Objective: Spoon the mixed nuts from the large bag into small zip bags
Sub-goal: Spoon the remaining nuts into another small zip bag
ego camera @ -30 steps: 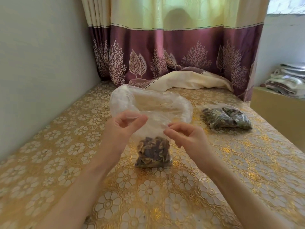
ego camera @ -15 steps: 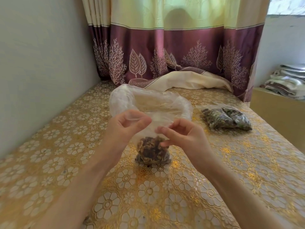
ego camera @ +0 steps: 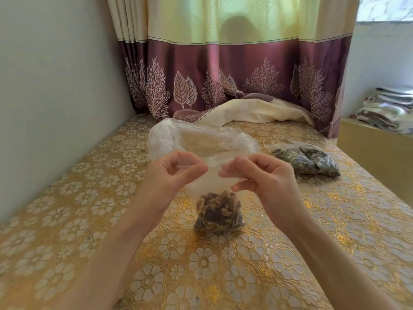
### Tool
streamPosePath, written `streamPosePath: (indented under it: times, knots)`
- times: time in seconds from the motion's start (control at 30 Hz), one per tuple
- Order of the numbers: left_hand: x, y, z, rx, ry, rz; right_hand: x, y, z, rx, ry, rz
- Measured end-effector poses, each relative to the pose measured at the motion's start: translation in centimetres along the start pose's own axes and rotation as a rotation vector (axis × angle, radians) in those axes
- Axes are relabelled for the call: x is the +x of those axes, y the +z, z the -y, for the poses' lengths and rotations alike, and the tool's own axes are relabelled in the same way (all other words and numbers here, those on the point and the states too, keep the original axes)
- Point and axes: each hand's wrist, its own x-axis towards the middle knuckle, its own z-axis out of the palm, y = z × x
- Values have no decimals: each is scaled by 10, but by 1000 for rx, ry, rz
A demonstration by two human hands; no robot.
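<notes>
Both hands — left hand (ego camera: 176, 173) and right hand (ego camera: 257, 175) — pinch the top edge of the small clear zip bag of brown mixed nuts (ego camera: 218, 211) resting in front of the large crumpled clear plastic bag (ego camera: 201, 139) — an incomplete seal or slipping pinch could spill nuts.

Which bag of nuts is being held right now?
The small zip bag at centre, its top pinched by the left hand and right hand; the filled bags lie untouched at right.

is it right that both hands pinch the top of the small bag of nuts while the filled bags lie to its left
Not quite. In the head view both hands, left hand and right hand, pinch the small bag, but the filled bags lie to its right, not its left.
</notes>
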Motion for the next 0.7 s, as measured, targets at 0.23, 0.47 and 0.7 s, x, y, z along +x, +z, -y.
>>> streamPosePath:
  times: [0.23, 0.47, 0.7]
  knots:
    - [-1, -4, 10, 285, -210, 303, 3, -10, -3, 312, 117, 27]
    - [2, 1, 17, 190, -195, 42, 5, -13, -5, -104, 320, 90]
    - [1, 5, 13, -247, -402, 2, 5, -15, -15, -6, 378, -54]
